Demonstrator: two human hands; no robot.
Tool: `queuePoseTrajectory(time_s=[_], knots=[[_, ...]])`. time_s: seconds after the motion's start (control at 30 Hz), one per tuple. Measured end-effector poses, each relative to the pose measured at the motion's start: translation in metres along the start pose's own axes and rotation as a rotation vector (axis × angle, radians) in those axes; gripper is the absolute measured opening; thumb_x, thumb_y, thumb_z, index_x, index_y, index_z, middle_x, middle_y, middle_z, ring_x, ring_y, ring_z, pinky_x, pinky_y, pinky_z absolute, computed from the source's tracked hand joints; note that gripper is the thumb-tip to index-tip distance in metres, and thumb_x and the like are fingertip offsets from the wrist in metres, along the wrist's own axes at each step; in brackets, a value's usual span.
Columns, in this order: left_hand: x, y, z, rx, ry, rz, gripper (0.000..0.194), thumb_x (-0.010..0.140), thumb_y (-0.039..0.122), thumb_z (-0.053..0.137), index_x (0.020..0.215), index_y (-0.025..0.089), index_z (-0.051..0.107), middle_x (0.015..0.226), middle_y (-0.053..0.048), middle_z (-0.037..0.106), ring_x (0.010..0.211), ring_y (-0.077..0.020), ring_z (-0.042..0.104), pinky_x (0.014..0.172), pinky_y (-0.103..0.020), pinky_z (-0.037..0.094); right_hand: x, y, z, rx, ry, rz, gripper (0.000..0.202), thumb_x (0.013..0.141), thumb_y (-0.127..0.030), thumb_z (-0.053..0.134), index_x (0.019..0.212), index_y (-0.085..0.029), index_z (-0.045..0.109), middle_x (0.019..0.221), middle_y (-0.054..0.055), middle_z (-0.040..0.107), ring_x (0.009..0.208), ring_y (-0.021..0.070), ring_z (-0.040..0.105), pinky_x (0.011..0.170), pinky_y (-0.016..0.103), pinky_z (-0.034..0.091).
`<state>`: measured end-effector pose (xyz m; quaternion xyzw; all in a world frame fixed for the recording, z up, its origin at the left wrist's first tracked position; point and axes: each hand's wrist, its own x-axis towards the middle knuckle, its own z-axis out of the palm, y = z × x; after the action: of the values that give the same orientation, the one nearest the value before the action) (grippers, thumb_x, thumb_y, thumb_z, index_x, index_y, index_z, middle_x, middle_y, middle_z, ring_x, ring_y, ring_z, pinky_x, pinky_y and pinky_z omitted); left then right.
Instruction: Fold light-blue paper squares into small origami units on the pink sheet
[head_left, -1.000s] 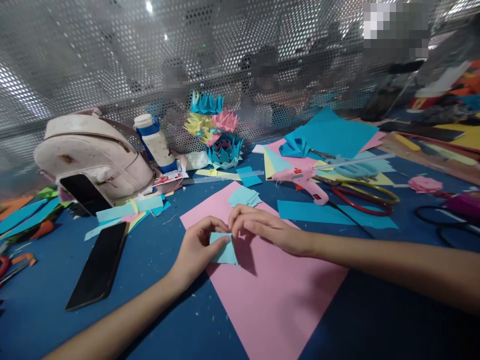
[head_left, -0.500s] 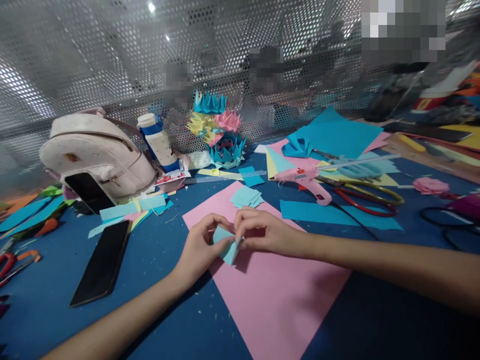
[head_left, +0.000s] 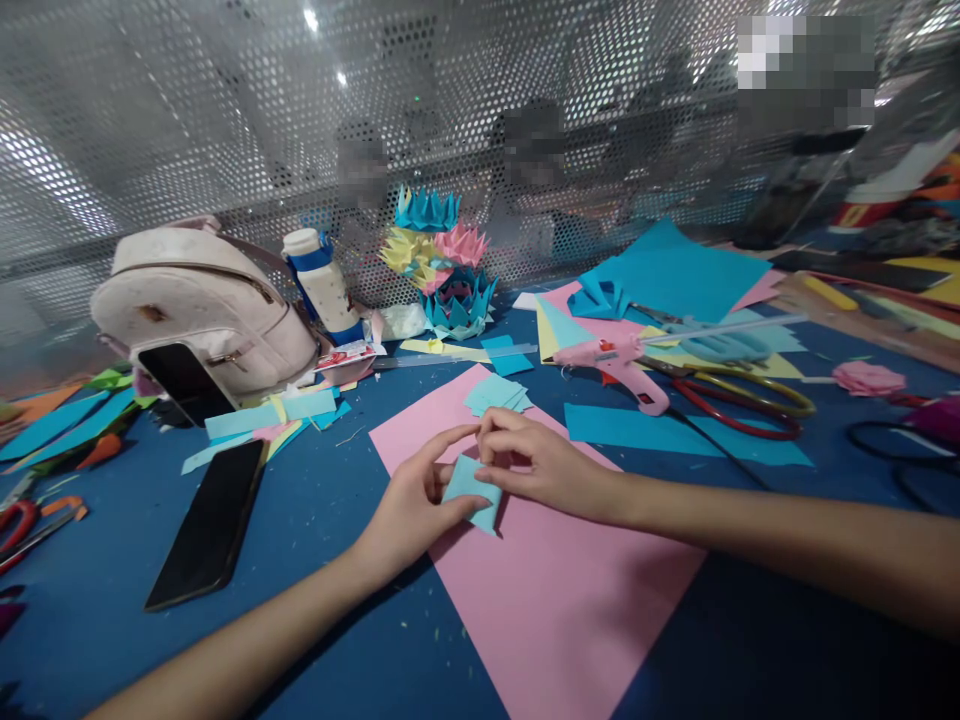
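Matt pink paper sheet [head_left: 547, 600], glossy black phone [head_left: 210, 525], perforated shiny metal screen [head_left: 187, 130], pink plastic glue gun [head_left: 622, 362]

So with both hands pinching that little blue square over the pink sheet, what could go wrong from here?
The small blue paper is held only by fingertips of the left hand and right hand, so it may slip and crease crooked. A sliding forearm could drag the pink sheet and scatter the stack of blue squares.

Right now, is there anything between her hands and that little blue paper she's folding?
Nothing visible. The left hand and the right hand both already pinch the small light blue paper directly, above the pink sheet.
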<state>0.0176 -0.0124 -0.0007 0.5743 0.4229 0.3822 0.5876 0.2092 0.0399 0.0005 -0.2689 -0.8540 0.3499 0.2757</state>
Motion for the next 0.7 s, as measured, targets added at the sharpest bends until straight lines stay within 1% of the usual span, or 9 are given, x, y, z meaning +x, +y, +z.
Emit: queuePoseTrajectory(time_s=[0.1, 0.27, 0.4, 0.53, 0.7], knots=[[0.0004, 0.0013, 0.0008, 0.030, 0.048, -0.016, 0.075, 0.074, 0.017, 0.071, 0.141, 0.016, 0.040, 0.063, 0.004, 0.059, 0.053, -0.0083, 0.048, 0.054, -0.020, 0.040, 0.0006, -0.0003, -0.0001, 0.029, -0.006, 0.007, 0.019, 0.091, -0.034, 0.059, 0.081, -0.018, 0.055, 0.090, 0.001, 0.050, 0.079, 0.0137, 0.050, 0.072, 0.026, 0.041], [0.0011, 0.0025, -0.0022, -0.046, 0.110, 0.005, 0.071, 0.076, 0.020, 0.071, 0.141, 0.015, 0.041, 0.063, 0.004, 0.060, 0.056, -0.0084, 0.050, 0.059, -0.021, 0.043, 0.0016, -0.0041, -0.0018, 0.120, -0.016, 0.057, 0.023, 0.090, -0.040, 0.060, 0.093, -0.018, 0.053, 0.089, 0.001, 0.054, 0.076, 0.0129, 0.050, 0.068, 0.025, 0.041], [0.0007, 0.0019, -0.0050, -0.084, 0.108, 0.021, 0.068, 0.076, 0.022, 0.072, 0.139, 0.015, 0.045, 0.060, 0.005, 0.058, 0.053, -0.0063, 0.046, 0.056, -0.018, 0.039, 0.0033, -0.0073, -0.0031, 0.150, -0.061, 0.098, 0.024, 0.090, -0.041, 0.058, 0.091, -0.017, 0.055, 0.083, 0.000, 0.054, 0.071, 0.0121, 0.049, 0.063, 0.024, 0.040], [0.0009, 0.0029, -0.0052, -0.090, 0.109, 0.020, 0.065, 0.076, 0.022, 0.073, 0.135, 0.014, 0.049, 0.057, 0.006, 0.057, 0.051, -0.0058, 0.044, 0.054, -0.017, 0.038, 0.0039, -0.0075, -0.0033, 0.167, -0.065, 0.106, 0.024, 0.090, -0.040, 0.059, 0.090, -0.017, 0.055, 0.082, -0.001, 0.053, 0.069, 0.0114, 0.047, 0.061, 0.023, 0.038], [0.0014, 0.0041, -0.0050, -0.096, 0.112, 0.022, 0.058, 0.076, 0.021, 0.073, 0.130, 0.014, 0.055, 0.059, 0.005, 0.062, 0.052, -0.0066, 0.049, 0.054, -0.018, 0.040, 0.0035, -0.0053, -0.0023, 0.179, -0.068, 0.109, 0.020, 0.090, -0.037, 0.059, 0.090, -0.017, 0.056, 0.083, -0.001, 0.055, 0.068, 0.0109, 0.048, 0.061, 0.022, 0.038]])
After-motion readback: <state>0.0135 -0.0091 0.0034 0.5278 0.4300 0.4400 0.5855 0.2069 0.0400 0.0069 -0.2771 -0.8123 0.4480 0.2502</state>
